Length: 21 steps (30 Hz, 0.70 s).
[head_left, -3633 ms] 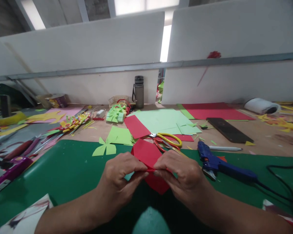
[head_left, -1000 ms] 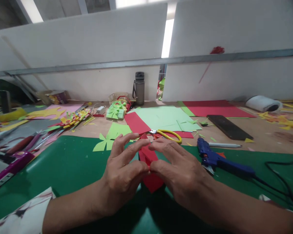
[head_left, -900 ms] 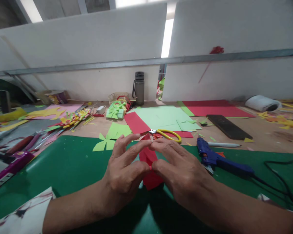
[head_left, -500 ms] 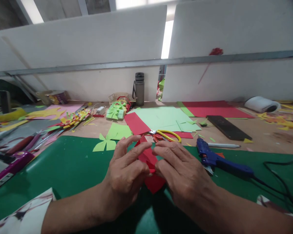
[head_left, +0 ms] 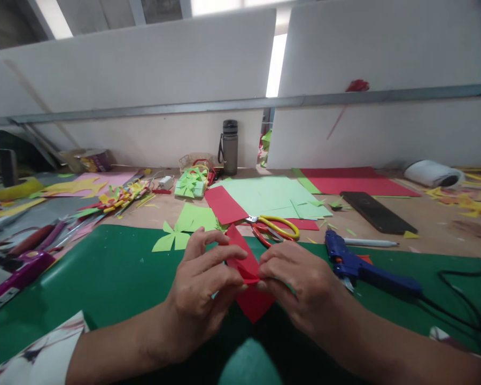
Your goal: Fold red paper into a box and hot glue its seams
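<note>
A piece of red paper [head_left: 253, 303] is held up between my two hands, with a crease or fold across its middle. My left hand [head_left: 206, 275] pinches its left side at the fold, thumb and fingers closed on it. On the right, my right hand [head_left: 294, 272] grips the other end of that fold between thumb and fingertips. Just beyond the paper lie scissors [head_left: 282, 227] with red and yellow handles. A light green paper flower shape [head_left: 170, 238] rests on the mat left of them.
A green mat [head_left: 116, 272] covers the near table. To the right lie a blue glue gun [head_left: 372, 271] with its cord, a pen [head_left: 371, 243] and a phone [head_left: 379, 212]. Behind are pale green sheets [head_left: 260, 195], red sheets [head_left: 356, 181] and a bottle [head_left: 230, 147].
My right hand has drawn its fingers in and shifted slightly, so more of the red paper and the scissors' handles show. The left hand keeps its pinch.
</note>
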Each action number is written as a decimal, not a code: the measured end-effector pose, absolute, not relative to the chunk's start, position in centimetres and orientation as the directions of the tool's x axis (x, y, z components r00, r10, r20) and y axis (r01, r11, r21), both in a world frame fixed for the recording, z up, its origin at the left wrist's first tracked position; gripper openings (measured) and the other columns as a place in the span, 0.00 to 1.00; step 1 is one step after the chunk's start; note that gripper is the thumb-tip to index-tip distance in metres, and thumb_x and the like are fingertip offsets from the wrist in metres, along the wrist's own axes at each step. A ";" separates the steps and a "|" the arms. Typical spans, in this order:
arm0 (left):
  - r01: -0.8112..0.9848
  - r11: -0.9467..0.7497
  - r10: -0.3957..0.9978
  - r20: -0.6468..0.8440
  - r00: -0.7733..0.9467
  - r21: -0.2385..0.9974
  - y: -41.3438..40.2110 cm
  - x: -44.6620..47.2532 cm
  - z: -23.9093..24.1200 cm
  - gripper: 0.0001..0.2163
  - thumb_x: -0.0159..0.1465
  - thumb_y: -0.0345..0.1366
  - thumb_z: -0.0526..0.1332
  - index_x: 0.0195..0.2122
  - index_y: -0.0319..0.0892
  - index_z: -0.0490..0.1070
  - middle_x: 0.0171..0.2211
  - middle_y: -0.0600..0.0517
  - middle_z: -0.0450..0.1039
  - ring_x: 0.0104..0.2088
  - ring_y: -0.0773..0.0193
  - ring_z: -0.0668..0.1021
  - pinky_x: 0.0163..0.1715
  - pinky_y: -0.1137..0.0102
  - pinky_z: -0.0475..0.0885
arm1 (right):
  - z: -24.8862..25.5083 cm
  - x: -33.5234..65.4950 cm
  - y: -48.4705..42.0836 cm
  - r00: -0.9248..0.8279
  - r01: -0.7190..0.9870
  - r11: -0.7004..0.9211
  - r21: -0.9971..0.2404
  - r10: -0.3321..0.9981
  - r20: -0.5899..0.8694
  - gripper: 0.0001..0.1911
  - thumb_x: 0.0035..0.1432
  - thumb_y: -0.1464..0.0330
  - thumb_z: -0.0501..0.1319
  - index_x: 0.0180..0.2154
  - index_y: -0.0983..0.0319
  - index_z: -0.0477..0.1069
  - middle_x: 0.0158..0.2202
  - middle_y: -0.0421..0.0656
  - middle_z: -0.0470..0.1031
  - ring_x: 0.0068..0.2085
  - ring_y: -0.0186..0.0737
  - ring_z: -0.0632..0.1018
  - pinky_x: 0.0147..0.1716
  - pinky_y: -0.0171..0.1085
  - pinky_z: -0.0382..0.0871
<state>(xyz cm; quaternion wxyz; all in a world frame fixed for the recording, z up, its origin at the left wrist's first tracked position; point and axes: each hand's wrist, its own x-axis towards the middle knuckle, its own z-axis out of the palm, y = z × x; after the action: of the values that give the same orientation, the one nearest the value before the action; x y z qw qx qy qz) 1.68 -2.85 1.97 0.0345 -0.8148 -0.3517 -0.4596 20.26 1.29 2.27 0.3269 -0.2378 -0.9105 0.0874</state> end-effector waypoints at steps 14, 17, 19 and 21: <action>0.502 -0.786 0.545 0.786 0.290 0.360 -2.2 1.5 2.2 0.06 0.58 0.23 0.60 0.27 0.40 0.71 0.26 0.52 0.75 0.28 0.67 0.74 0.43 0.62 0.66 | 2.2 20.5 1.2 -0.698 0.352 0.889 -0.291 0.457 0.552 0.10 0.56 0.80 0.52 0.28 0.63 0.67 0.28 0.43 0.71 0.31 0.38 0.69 0.35 0.40 0.59; 0.497 -0.790 0.543 0.787 0.293 0.359 -2.1 1.5 2.1 0.06 0.58 0.23 0.60 0.27 0.40 0.71 0.26 0.52 0.75 0.27 0.67 0.74 0.42 0.63 0.67 | 2.1 20.1 1.2 -0.664 0.319 0.897 -0.305 0.441 0.604 0.06 0.58 0.77 0.55 0.31 0.64 0.68 0.29 0.43 0.72 0.32 0.38 0.70 0.34 0.40 0.60; 0.497 -0.795 0.534 0.792 0.298 0.349 -2.1 1.5 2.1 0.06 0.57 0.24 0.61 0.27 0.40 0.70 0.26 0.52 0.75 0.28 0.66 0.75 0.43 0.63 0.66 | 2.1 20.0 1.2 -0.652 0.290 0.909 -0.300 0.417 0.633 0.07 0.59 0.77 0.54 0.31 0.64 0.67 0.28 0.42 0.72 0.31 0.38 0.70 0.34 0.39 0.60; 0.496 -0.793 0.537 0.791 0.295 0.353 -2.2 1.5 2.1 0.06 0.57 0.23 0.61 0.27 0.40 0.70 0.26 0.52 0.76 0.29 0.66 0.75 0.44 0.62 0.65 | 2.1 19.9 1.2 -0.655 0.270 0.919 -0.288 0.395 0.644 0.09 0.59 0.78 0.53 0.29 0.63 0.67 0.27 0.42 0.72 0.30 0.36 0.69 0.34 0.39 0.59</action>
<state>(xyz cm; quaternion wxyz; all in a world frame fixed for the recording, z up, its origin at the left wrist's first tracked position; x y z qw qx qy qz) 1.51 -2.18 2.11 -0.0203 -0.8043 -0.3210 -0.4997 19.94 1.15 2.09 0.3724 -0.1835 -0.9059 0.0835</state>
